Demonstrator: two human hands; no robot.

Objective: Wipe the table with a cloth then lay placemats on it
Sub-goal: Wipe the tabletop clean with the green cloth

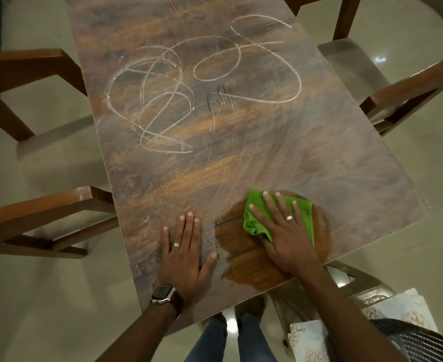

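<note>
Right hand point(289, 239) presses the green cloth point(257, 220) with flat, spread fingers; chalk scribbles point(163, 100) lie toward the frame's upper left, along the table point(345, 163); left hand point(185, 253) flat, empty.

The cloth point(254, 218) is lying on the bench point(241, 152) near its front right corner, under the right hand point(285, 239); the left hand point(183, 254) is resting flat just to its left. Chairs point(32, 218) are standing along both sides, and placemats point(309, 340) are lying on a chair before the bench, to the right
</note>
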